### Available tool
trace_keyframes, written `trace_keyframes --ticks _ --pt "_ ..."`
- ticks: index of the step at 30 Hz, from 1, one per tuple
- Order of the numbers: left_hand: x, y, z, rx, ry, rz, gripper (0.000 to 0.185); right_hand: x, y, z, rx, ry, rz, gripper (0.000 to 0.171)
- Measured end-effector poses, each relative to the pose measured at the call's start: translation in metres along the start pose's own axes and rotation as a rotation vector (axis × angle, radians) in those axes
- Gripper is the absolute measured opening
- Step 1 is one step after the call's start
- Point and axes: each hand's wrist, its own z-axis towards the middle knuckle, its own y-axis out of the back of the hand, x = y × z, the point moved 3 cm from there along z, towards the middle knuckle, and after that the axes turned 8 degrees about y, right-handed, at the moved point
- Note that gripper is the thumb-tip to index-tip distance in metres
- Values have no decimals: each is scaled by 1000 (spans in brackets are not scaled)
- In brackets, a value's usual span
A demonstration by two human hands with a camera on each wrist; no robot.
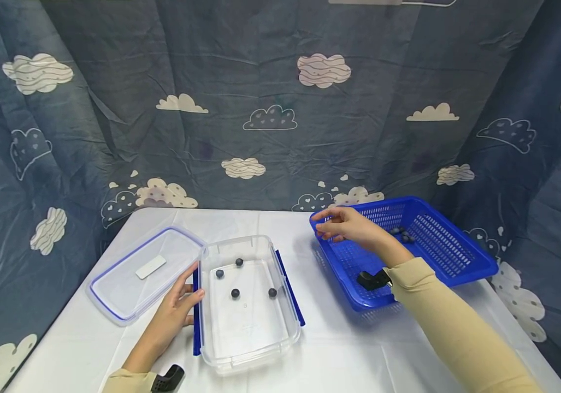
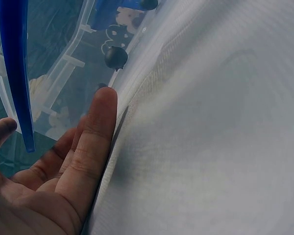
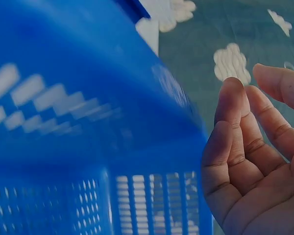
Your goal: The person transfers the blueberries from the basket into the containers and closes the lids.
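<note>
A clear plastic container with blue side clips stands mid-table and holds several dark blueberries. My left hand rests flat against its left wall, fingers straight; the left wrist view shows the fingers beside the clear wall, a blue clip and one berry. My right hand hovers over the near-left corner of the blue basket, fingers loosely bent and holding nothing. The right wrist view shows the bare palm next to the basket rim. More berries lie in the basket.
The container's clear lid, edged in blue, lies flat to the left of the container. A white cloth covers the table. A dark cloud-print curtain hangs close behind and at both sides.
</note>
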Motion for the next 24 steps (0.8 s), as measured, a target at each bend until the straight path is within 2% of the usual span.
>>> trace_keyframes --ticks 13,24 --pt "1 2 1 12 -2 -2 70 -29 61 -11 -137 -29 55 55" --pt "3 2 1 13 8 0 70 -75 104 -24 -263 -190 1 55"
